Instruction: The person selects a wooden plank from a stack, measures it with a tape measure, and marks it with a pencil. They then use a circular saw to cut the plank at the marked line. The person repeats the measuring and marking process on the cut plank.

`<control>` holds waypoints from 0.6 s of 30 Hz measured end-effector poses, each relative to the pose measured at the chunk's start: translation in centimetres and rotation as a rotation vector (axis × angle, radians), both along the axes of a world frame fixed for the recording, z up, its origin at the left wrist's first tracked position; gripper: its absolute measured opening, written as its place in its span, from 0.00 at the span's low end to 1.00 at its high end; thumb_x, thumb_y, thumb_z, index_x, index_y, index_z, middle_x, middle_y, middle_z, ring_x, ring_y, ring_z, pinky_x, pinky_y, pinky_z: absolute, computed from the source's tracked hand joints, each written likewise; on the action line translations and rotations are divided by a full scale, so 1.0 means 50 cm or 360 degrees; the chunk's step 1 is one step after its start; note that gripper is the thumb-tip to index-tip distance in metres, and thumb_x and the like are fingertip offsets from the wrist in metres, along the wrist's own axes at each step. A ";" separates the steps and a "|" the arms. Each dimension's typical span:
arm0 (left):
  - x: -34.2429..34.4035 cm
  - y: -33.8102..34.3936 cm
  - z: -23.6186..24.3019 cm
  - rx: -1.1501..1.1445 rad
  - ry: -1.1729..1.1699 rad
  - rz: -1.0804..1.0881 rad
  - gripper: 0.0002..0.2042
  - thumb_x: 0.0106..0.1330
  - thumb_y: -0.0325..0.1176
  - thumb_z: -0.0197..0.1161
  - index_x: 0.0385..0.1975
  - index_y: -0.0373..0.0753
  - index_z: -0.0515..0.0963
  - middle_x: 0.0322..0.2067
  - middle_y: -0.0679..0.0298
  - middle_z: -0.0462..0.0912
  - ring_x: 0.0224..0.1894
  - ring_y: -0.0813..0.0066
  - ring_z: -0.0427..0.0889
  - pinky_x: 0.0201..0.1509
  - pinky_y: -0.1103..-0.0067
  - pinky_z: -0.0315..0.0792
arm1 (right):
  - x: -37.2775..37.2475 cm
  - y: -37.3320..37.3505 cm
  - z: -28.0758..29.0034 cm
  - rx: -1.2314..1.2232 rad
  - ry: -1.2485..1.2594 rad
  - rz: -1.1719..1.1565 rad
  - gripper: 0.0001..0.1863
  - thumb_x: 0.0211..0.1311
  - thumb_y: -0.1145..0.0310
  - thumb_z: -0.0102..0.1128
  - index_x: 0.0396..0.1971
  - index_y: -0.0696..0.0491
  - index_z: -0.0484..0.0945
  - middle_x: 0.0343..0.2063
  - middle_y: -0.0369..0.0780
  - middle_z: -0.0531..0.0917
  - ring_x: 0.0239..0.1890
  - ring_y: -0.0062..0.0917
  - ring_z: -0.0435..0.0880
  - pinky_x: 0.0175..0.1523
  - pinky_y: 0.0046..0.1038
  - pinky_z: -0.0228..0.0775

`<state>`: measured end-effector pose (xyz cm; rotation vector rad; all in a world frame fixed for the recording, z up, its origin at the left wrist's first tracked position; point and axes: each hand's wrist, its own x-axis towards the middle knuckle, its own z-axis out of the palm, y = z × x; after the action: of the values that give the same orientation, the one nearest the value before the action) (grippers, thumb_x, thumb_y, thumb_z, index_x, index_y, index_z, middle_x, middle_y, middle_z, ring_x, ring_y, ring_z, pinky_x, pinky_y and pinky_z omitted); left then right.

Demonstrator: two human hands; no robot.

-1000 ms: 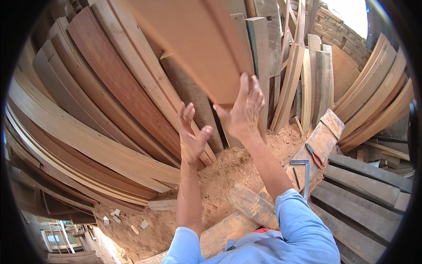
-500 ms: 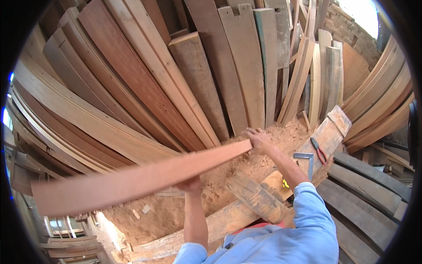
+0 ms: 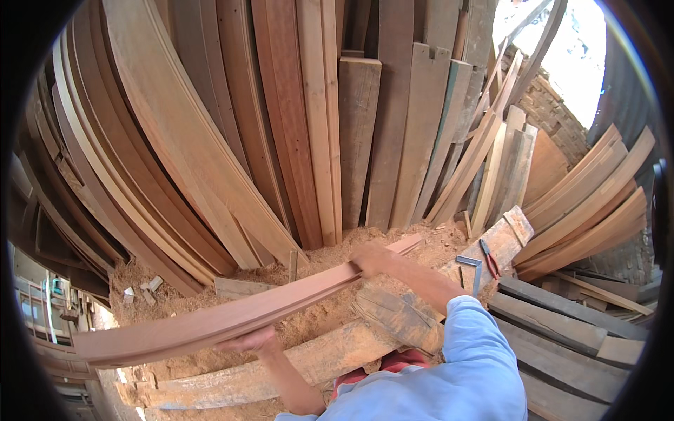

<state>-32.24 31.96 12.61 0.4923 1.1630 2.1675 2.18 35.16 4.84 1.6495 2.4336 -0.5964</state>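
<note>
A long reddish wooden board (image 3: 168,330) with a grooved edge lies slantwise across the view, low over the sawdust. My left hand (image 3: 251,340) supports it from underneath toward the left, partly hidden by it. My right hand (image 3: 372,258), slightly blurred, grips it farther right, short of its far end. To the right of that hand, a metal square (image 3: 477,270) and red-handled pliers (image 3: 490,256) rest on a worn plank (image 3: 516,228). Below the board are rough, dirty timber pieces (image 3: 397,316).
Many upright planks (image 3: 281,119) lean in rows ahead and to the left, with curved boards (image 3: 583,210) at the right. Dark beams (image 3: 554,358) lie at the lower right. Sawdust (image 3: 140,281) covers the ground. A brick wall (image 3: 551,98) shows behind, beside a bright opening.
The board has come down from high and upright to lying slantwise, then moved slightly right. My right hand has shifted along it toward the left. The view has tilted too.
</note>
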 end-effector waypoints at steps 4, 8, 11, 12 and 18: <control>-0.181 -0.055 -0.024 0.0089 -0.0220 -0.0034 0.53 0.49 0.89 0.44 0.71 0.60 0.62 0.69 0.64 0.67 0.65 0.57 0.75 0.67 0.46 0.74 | -0.147 -0.001 0.097 -0.0145 -0.0195 0.0214 0.21 0.45 0.62 0.73 0.42 0.52 0.87 0.40 0.46 0.88 0.49 0.39 0.87 0.58 0.46 0.73; -0.299 -0.123 -0.070 0.0123 -0.0571 -0.0180 0.57 0.41 0.90 0.53 0.72 0.60 0.64 0.70 0.66 0.67 0.71 0.55 0.67 0.74 0.44 0.63 | -0.234 -0.009 0.144 -0.0188 -0.0042 0.0266 0.21 0.45 0.62 0.75 0.40 0.55 0.87 0.44 0.47 0.87 0.53 0.41 0.84 0.62 0.46 0.69; -0.362 -0.190 -0.076 0.0058 -0.0789 -0.0158 0.60 0.33 0.88 0.62 0.70 0.58 0.67 0.69 0.67 0.69 0.72 0.52 0.65 0.74 0.41 0.59 | -0.295 0.002 0.161 -0.0226 0.0195 0.0381 0.23 0.44 0.59 0.79 0.38 0.57 0.87 0.40 0.49 0.87 0.50 0.44 0.85 0.59 0.44 0.73; -0.381 -0.213 -0.072 0.0019 -0.0916 -0.0126 0.60 0.32 0.87 0.64 0.70 0.59 0.67 0.69 0.67 0.69 0.72 0.52 0.65 0.73 0.40 0.59 | -0.318 0.006 0.151 -0.0315 0.0293 0.0388 0.26 0.42 0.57 0.80 0.40 0.58 0.86 0.41 0.50 0.87 0.51 0.45 0.84 0.59 0.44 0.73; -0.551 -0.388 -0.192 -0.0275 -0.1192 -0.0145 0.60 0.32 0.84 0.68 0.71 0.59 0.66 0.71 0.64 0.67 0.73 0.51 0.63 0.73 0.38 0.58 | -0.456 -0.047 0.043 -0.0764 0.0450 0.0418 0.37 0.46 0.46 0.79 0.49 0.60 0.83 0.47 0.52 0.85 0.54 0.45 0.83 0.55 0.44 0.75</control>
<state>-59.79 12.56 2.99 -0.3232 0.8585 1.8793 -20.63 32.82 7.01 1.0985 2.3658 -1.3147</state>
